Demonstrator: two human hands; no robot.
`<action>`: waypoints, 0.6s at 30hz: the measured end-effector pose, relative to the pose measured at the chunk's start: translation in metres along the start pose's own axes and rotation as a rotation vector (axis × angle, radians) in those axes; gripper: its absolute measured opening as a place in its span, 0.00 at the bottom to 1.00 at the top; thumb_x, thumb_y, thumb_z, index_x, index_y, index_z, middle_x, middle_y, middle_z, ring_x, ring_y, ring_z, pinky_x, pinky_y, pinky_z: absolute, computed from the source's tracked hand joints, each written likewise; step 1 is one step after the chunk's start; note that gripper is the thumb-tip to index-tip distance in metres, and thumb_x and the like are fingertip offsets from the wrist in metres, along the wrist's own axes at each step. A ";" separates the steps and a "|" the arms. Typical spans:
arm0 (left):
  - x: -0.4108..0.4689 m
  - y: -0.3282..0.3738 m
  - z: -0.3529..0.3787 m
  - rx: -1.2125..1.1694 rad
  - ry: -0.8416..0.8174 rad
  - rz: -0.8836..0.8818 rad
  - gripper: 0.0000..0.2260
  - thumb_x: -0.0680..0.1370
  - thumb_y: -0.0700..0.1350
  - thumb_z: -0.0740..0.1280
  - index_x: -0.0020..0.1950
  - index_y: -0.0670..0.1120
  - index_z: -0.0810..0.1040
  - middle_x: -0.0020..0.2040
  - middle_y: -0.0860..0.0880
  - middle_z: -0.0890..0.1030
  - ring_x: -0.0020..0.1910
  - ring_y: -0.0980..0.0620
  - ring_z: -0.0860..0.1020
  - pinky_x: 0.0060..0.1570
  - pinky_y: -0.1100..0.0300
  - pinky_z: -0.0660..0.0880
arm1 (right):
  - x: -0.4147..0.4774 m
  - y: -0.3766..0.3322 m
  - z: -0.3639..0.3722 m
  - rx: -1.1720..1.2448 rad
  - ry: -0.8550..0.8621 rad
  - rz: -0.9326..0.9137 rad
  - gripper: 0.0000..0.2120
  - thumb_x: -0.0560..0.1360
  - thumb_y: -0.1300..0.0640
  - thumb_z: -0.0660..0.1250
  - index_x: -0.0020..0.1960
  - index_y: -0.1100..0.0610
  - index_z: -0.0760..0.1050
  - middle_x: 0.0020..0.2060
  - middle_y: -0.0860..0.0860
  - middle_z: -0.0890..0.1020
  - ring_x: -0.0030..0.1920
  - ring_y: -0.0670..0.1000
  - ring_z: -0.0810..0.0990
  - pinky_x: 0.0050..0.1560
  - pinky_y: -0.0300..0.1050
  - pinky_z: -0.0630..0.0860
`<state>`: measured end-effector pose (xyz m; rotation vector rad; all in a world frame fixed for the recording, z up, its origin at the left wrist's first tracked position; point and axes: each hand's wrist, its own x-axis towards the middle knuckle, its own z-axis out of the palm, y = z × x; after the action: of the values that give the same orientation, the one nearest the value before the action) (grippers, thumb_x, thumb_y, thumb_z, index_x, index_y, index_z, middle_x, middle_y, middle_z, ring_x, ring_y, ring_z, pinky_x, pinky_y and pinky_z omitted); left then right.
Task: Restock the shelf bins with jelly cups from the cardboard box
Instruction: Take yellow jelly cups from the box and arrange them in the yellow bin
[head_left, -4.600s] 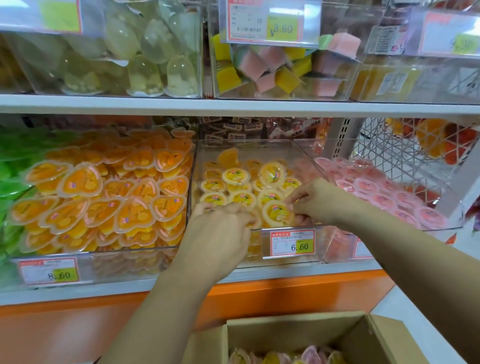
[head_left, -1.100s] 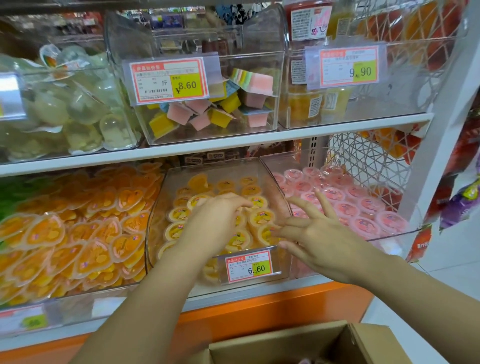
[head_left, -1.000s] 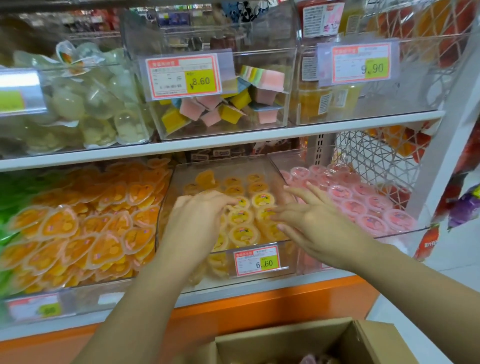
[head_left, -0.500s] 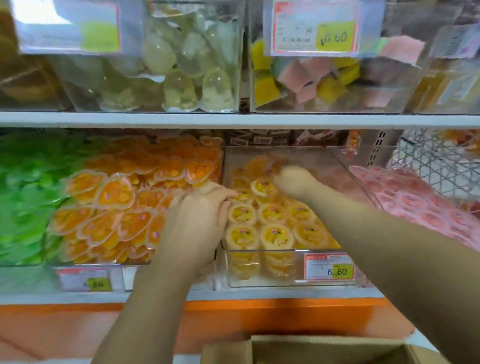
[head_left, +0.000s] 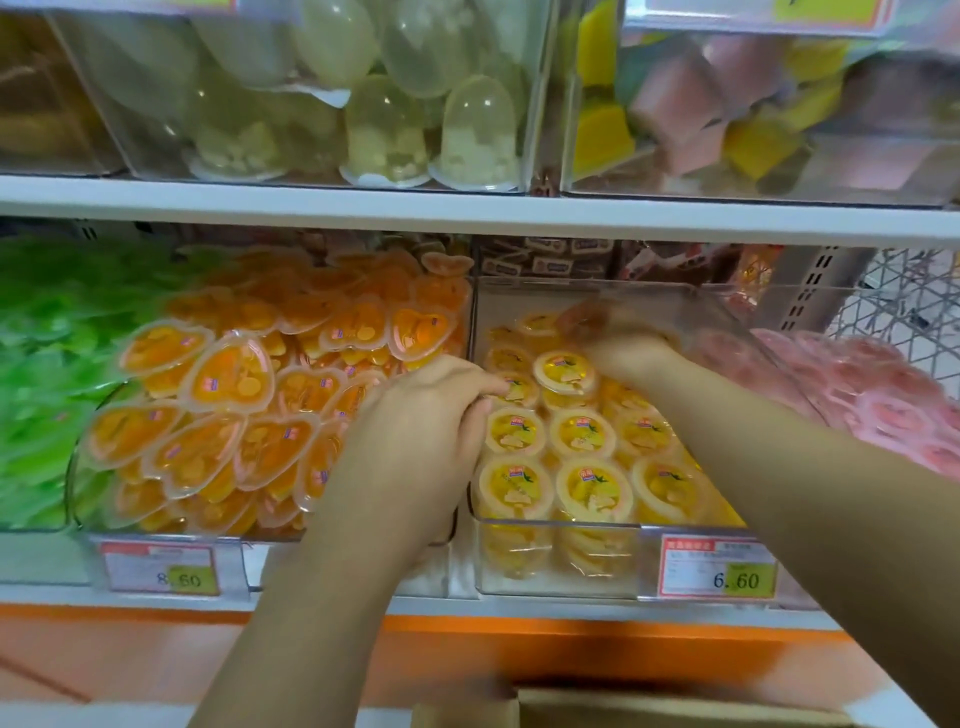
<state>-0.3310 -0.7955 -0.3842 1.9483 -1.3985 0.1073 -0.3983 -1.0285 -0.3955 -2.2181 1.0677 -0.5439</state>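
Observation:
A clear bin (head_left: 556, 524) on the lower shelf holds rows of round yellow jelly cups (head_left: 592, 486). My left hand (head_left: 426, 421) is at the bin's left wall with its fingers curled, and its fingertips touch a yellow cup (head_left: 519, 392) in the second row from the back. My right hand (head_left: 621, 351) reaches to the back of the same bin. It is blurred, so I cannot make out its fingers or tell whether they hold anything. Only the top edge of the cardboard box (head_left: 675, 709) shows at the bottom of the view.
Left of the yellow bin is a bin of orange heart-shaped cups (head_left: 234, 374), then green ones (head_left: 41, 364). Pink cups (head_left: 883, 410) fill the bin on the right. The upper shelf (head_left: 467, 208) carries clear dome jellies (head_left: 384, 130) and coloured cubes (head_left: 727, 104). A 6.60 price tag (head_left: 719, 569) hangs at the front.
The view has dropped and moved closer to the lower shelf. My right hand went from the bin's front right to its back. My left hand stayed at the bin's left wall.

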 end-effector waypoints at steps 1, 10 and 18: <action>0.000 0.000 0.001 -0.001 0.005 -0.001 0.15 0.76 0.48 0.57 0.55 0.51 0.81 0.53 0.58 0.79 0.53 0.56 0.76 0.57 0.49 0.73 | 0.002 0.000 0.001 0.003 0.012 0.027 0.06 0.78 0.59 0.62 0.50 0.52 0.77 0.47 0.53 0.80 0.46 0.52 0.76 0.43 0.41 0.72; -0.001 0.000 0.000 -0.002 0.008 -0.001 0.12 0.79 0.45 0.60 0.56 0.51 0.81 0.54 0.58 0.79 0.53 0.57 0.76 0.57 0.50 0.73 | 0.020 -0.007 0.004 0.255 0.014 0.159 0.11 0.73 0.60 0.71 0.34 0.50 0.75 0.32 0.47 0.78 0.33 0.45 0.76 0.45 0.41 0.76; 0.000 0.000 0.000 -0.010 0.001 0.001 0.16 0.76 0.49 0.56 0.56 0.52 0.81 0.53 0.58 0.79 0.52 0.58 0.76 0.56 0.50 0.73 | 0.035 -0.029 0.014 0.271 -0.093 0.193 0.02 0.72 0.64 0.70 0.42 0.59 0.78 0.46 0.59 0.83 0.46 0.57 0.83 0.54 0.52 0.79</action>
<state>-0.3311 -0.7951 -0.3845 1.9393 -1.3966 0.1017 -0.3537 -1.0378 -0.3825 -1.8647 1.0769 -0.4666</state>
